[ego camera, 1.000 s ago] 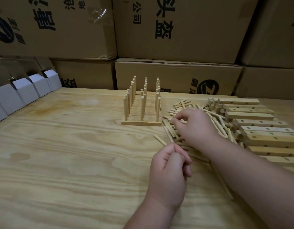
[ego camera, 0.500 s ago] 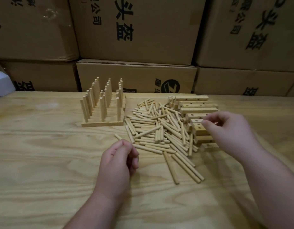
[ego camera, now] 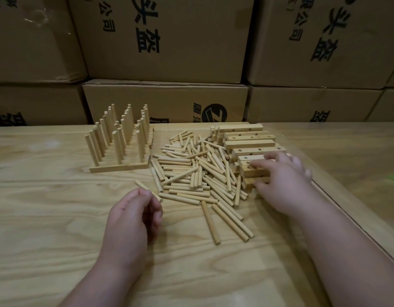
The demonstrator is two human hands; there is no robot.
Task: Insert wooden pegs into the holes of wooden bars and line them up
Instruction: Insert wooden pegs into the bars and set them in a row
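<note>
Several finished wooden bars with upright pegs (ego camera: 118,147) stand lined up at the back left of the table. To their right lies a loose pile of pegs (ego camera: 191,173), and beyond it a stack of drilled wooden bars (ego camera: 247,138). My right hand (ego camera: 282,187) reaches into the near end of that stack, fingers on top and thumb underneath one wooden bar (ego camera: 251,171). My left hand (ego camera: 134,218) rests on the table in front of the pile, loosely curled, with nothing visible in it. A single peg (ego camera: 141,186) lies just beyond its knuckles.
Stacked cardboard boxes (ego camera: 165,100) form a wall along the table's far edge. The plywood table (ego camera: 47,218) has a seam (ego camera: 347,213) running diagonally on the right, under my right forearm. A few long pegs (ego camera: 229,220) lie apart near the pile's front.
My right hand left the peg pile, moved right to the bar stack and closed on a bar. My left hand stayed curled in place. The view turned to the right.
</note>
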